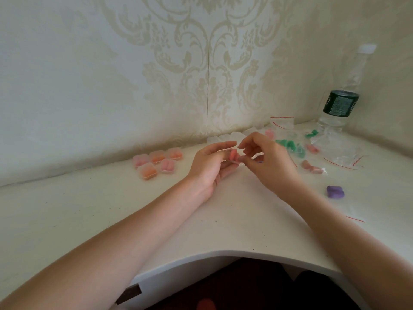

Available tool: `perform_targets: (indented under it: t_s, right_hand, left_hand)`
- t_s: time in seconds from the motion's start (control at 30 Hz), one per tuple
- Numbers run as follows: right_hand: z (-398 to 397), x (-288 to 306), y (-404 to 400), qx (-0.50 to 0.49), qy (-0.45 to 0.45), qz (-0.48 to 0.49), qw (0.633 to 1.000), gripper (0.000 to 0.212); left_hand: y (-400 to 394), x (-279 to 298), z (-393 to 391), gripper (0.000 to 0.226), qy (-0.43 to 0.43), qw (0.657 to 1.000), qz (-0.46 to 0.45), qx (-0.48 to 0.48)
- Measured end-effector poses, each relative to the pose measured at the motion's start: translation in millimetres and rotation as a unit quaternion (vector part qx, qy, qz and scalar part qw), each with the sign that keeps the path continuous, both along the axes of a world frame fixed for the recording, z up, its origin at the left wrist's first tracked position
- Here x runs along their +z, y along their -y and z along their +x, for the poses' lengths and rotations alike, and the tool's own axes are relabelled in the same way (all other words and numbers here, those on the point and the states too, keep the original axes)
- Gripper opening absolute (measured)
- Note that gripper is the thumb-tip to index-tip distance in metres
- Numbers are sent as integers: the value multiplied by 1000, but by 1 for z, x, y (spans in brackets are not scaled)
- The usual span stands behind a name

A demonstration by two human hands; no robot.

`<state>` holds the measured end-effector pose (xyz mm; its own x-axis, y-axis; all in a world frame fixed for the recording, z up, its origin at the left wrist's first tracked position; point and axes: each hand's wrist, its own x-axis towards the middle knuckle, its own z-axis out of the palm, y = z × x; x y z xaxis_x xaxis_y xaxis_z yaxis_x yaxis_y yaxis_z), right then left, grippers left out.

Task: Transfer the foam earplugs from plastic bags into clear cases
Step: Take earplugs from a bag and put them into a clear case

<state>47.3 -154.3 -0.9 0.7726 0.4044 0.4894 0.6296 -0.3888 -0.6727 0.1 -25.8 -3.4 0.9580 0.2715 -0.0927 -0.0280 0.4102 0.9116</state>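
My left hand (211, 166) and my right hand (268, 163) meet above the middle of the white table. Between them they pinch a small clear case (233, 159) with pink earplugs showing inside; most of it is hidden by my fingers. Several closed cases (157, 163) filled with pink and orange earplugs sit in a cluster to the left. Empty clear cases (225, 137) lie by the wall behind my hands. Green earplugs (290, 146), pink earplugs (312, 168) in bags and a purple pair (335, 192) lie to the right.
A clear water bottle (339, 104) with a dark green label stands at the back right corner. Empty plastic bags with red strips (344, 156) lie around it. The patterned wall closes the back, and the table's curved front edge (223, 252) is near me.
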Motion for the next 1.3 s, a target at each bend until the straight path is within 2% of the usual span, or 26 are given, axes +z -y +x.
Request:
perform_targets:
  t_s: [0.1, 0.17, 0.3, 0.4, 0.5, 0.67, 0.83, 0.9, 0.97, 1.03, 1.1, 1.13, 1.17, 1.27, 1.3]
  right_hand:
    - [2, -2, 0, -3, -19, 2, 1000, 18]
    - [2, 0, 0, 2, -65, 26, 998, 25]
    - [6, 3, 4, -9, -160, 87, 983, 52]
    - [9, 6, 8, 9, -164, 47, 985, 71]
    - [6, 4, 7, 65, -131, 13, 989, 80]
    - [8, -1, 4, 46, -70, 32, 996, 64]
    - [7, -3, 3, 34, -12, 12, 999, 20]
    - [9, -3, 1, 19, 6, -1, 1000, 13]
    - [11, -3, 0, 3, 5, 4, 1000, 9]
    - [12, -1, 1, -12, -10, 24, 1000, 14]
    - [13, 1, 3, -16, -31, 46, 998, 13]
    - [13, 0, 4, -11, -39, 52, 998, 10]
    - [13, 0, 4, -5, -48, 56, 997, 8]
    - [11, -1, 2, 24, -78, 77, 994, 9]
    - [9, 0, 1, 41, -95, 102, 989, 12]
  left_hand:
    - [0, 0, 0, 23, -3, 1000, 2, 0]
    - [0, 0, 0, 23, -2, 1000, -4, -2]
    - [0, 1, 2, 22, -6, 1000, -23, 10]
    - [-1, 1, 3, 22, -10, 999, -51, 8]
    - [-2, 3, 2, 19, -11, 998, -69, -4]
    - [-3, 3, 2, 17, -27, 998, -53, -2]
    - [-3, 5, 1, 20, -33, 994, -99, -14]
    - [-3, 6, 1, 23, -31, 995, -91, -27]
    - [-1, 4, 1, 25, -35, 998, -49, -19]
    - [-1, -1, 3, 22, -7, 996, 90, 26]
    - [-3, -6, 2, 22, 78, 947, 306, 55]
    - [-3, -8, 0, 21, 116, 920, 371, 50]
    - [-4, -9, 0, 18, 134, 905, 401, 47]
    - [-8, -10, 0, 22, 152, 899, 408, 49]
    - [-11, -10, 0, 25, 167, 882, 437, 51]
